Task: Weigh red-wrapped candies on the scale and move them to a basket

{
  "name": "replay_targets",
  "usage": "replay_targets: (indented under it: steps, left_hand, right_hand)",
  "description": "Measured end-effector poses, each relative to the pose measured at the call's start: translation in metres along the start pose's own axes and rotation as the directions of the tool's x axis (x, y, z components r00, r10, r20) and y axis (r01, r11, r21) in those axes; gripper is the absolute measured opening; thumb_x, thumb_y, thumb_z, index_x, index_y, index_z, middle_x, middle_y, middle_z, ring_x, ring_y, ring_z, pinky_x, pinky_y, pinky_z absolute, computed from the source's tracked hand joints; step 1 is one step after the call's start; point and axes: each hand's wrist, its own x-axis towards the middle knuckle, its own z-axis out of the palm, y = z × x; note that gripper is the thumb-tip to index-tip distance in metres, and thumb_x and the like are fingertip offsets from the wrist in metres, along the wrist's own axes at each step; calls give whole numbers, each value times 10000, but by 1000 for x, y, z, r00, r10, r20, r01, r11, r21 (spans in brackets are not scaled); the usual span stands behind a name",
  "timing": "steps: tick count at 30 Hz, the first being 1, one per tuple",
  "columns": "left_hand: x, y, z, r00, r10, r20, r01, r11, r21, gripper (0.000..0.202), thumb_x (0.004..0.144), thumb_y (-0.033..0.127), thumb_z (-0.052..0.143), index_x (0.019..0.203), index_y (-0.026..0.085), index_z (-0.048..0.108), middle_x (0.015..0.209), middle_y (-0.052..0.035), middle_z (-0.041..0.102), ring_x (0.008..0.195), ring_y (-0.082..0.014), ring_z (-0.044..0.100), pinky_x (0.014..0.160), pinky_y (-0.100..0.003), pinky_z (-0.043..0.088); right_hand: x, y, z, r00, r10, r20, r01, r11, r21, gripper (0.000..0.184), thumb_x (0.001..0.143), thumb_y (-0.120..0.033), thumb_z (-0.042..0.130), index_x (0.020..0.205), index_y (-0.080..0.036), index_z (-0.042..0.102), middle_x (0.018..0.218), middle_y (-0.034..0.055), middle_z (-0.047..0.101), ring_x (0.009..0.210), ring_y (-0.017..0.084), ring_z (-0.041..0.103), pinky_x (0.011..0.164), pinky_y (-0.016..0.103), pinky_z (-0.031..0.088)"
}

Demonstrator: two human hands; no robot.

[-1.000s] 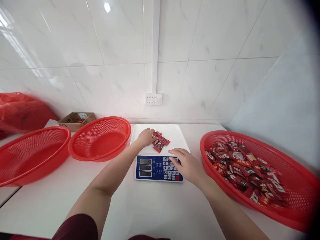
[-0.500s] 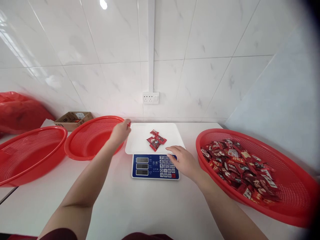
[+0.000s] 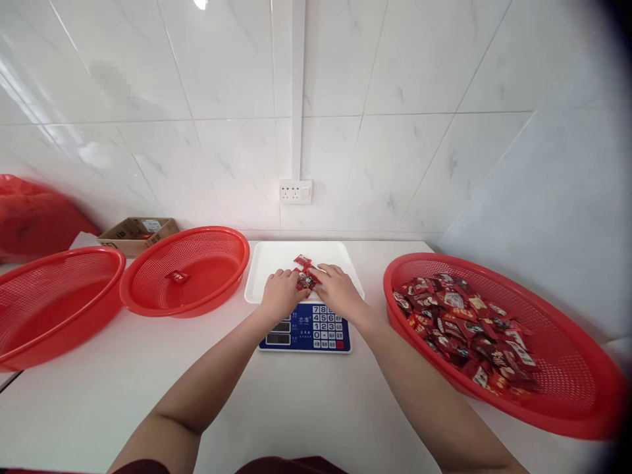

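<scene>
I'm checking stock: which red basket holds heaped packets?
The right-hand basket, beside the scale: packets lie piled inside; the middle basket shows one, the left basket no pile.

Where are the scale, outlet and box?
Scale [image 3: 305,330]: head view, blue front panel.
Outlet [image 3: 295,191]: head view, middle of its face.
Box [image 3: 124,248]: head view, its near cardboard wall.

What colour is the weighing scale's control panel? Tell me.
The control panel is blue, best seen in the head view.

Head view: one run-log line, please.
left grip: at wrapped packets on scale | right grip: at same packets | middle basket: red packet inside | right basket: packet pile
</scene>
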Motion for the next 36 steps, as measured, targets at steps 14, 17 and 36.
replay_targets:
  steps: [14,17,36]
  left_hand:
    - [-28,-1,-24,976,27,214,196,303,-932,297,747,373,645,958,185,553,789,2,612,715,-135,589,638,-264,495]
    - [-43,-5,-31,976,-2,220,205,374,-905,281,742,410,640,898,181,593,720,10,600,674,-134,581,619,-260,494]
    - [3,-34,-13,944,329,-11,-325,930,-174,415,785,72,452,1170,190,553,1233,-51,580,1232,-220,426,1053,-406,358]
  right_hand:
    - [-28,-27,-33,990,77,119,-137,724,676,191,783,-360,608,873,-199,656,743,-5,656,693,167,591,632,287,475]
    - [-36,-31,-33,978,-44,204,-132,624,770,228,844,-337,516,937,-198,671,838,12,690,786,176,632,707,297,507]
    - [10,-4,-7,990,143,12,-143,989,-28,242,836,-251,552,1064,-205,620,1025,81,680,1010,265,552,843,380,416]
